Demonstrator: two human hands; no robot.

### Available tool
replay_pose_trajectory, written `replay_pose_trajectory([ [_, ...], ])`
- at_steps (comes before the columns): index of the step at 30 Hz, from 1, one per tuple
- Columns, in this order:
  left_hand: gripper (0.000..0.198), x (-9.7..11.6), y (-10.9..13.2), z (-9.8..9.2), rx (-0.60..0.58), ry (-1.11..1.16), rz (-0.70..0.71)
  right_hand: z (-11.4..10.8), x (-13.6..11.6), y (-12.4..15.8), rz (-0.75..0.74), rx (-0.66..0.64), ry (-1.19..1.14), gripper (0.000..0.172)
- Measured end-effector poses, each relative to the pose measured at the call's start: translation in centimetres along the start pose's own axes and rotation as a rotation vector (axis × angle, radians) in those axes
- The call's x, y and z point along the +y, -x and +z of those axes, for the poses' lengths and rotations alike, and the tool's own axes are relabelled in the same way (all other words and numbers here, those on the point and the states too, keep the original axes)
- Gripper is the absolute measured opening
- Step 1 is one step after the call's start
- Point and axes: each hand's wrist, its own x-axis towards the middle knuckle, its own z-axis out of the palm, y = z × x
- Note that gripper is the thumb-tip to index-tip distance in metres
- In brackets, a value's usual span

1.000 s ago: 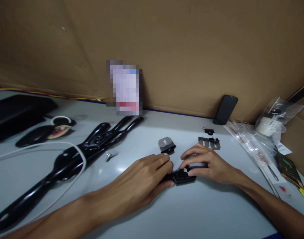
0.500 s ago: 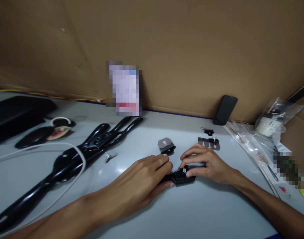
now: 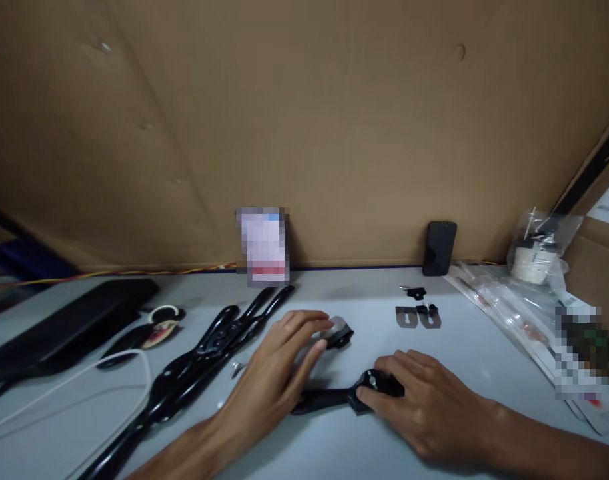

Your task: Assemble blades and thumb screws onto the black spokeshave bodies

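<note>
A black handle-shaped part [image 3: 329,399] with a small silver screw [image 3: 372,381] at its right end lies on the white table [image 3: 334,447]. My right hand [image 3: 424,403] rests on that right end, fingers curled over it. My left hand [image 3: 279,363] reaches forward with its fingers stretched out. Its fingertips touch a small grey metal plate with a black clip [image 3: 340,331], just behind the black part. The left hand grips nothing.
Long black metal frame pieces [image 3: 214,353] lie to the left beside a white cable [image 3: 84,377], a black case [image 3: 69,327], a keyring [image 3: 162,320] and a wing nut [image 3: 237,367]. Two grey plates [image 3: 418,317], a phone [image 3: 439,248] and plastic bags [image 3: 504,303] are right. A cardboard wall [image 3: 334,133] stands behind.
My left hand has left the black part and moved forward onto the grey plate. My right hand stays on the black part. The view has tilted upward.
</note>
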Motion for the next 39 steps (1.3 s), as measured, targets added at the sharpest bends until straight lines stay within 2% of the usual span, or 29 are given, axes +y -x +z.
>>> replay_pose_trajectory([
  [3, 0.035, -0.7, -0.4, -0.1, -0.145, -0.006, 0.039, -0.9, -0.5, 0.1, 0.016, -0.061, 0.072, 0.037],
  [5, 0.038, -0.8, -0.4, 0.0, -0.202, -0.018, 0.087, -1.6, -1.0, 0.4, 0.052, -0.116, 0.153, 0.039],
  [9, 0.038, -0.5, -0.6, 0.0, -0.152, -0.171, 0.094, -1.9, -1.5, 1.3, 0.157, -0.198, 0.266, 0.040],
  [15, 0.031, -1.1, -1.8, -1.6, -0.138, -0.539, -0.109, 0.7, 1.2, 1.5, 0.263, -0.042, 0.332, 0.028],
  [20, 0.026, -1.6, -2.1, -2.6, -0.208, -0.711, -0.246, 2.1, 3.6, -0.2, 0.330, 0.183, 0.376, 0.031],
  [23, 0.021, -1.7, -2.8, -3.7, -0.280, -0.737, -0.313, 1.9, 3.3, -0.4, 0.268, 0.292, 0.353, 0.034],
  [25, 0.024, -1.8, -3.5, -5.0, -0.323, -0.750, -0.382, 1.6, 2.4, -0.4, 0.199, 0.343, 0.284, 0.034],
  [29, 0.023, -1.6, -3.7, -7.6, -0.392, -0.786, -0.500, 1.7, 0.7, -0.4, 0.127, 0.378, 0.143, 0.032],
  [32, 0.024, -0.8, -2.4, -8.3, -0.463, -0.759, -0.497, 2.1, 0.3, -0.5, 0.123, 0.365, 0.057, 0.028],
  [35, 0.017, -0.1, -1.2, -7.9, -0.512, -0.681, -0.452, 2.2, 0.3, -0.7, 0.130, 0.360, 0.013, 0.026],
  [39, 0.015, 0.5, -1.9, -7.4, -0.553, -0.480, -0.321, 2.2, 0.2, -0.7, 0.139, 0.358, -0.020, 0.026],
])
